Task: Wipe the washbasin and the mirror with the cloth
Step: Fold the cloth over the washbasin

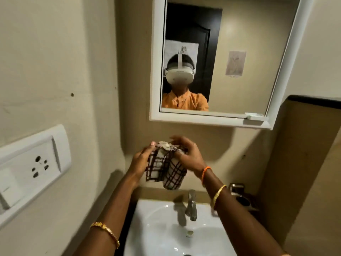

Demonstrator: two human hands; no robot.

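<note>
A white cloth with dark brown checks (167,168) hangs bunched between my two hands, held up above the washbasin. My left hand (141,159) grips its left side. My right hand (190,154) closes over its top right. The white washbasin (147,228) lies below, with a metal tap (191,205) at its back edge. The white-framed mirror (239,43) hangs on the wall above and to the right of my hands, showing a person in an orange top wearing a white headset.
A white switch and socket plate (35,167) is fixed to the left wall. A metal holder (238,191) stands on the ledge right of the tap. A tan partition with a dark top edge (304,145) closes the right side.
</note>
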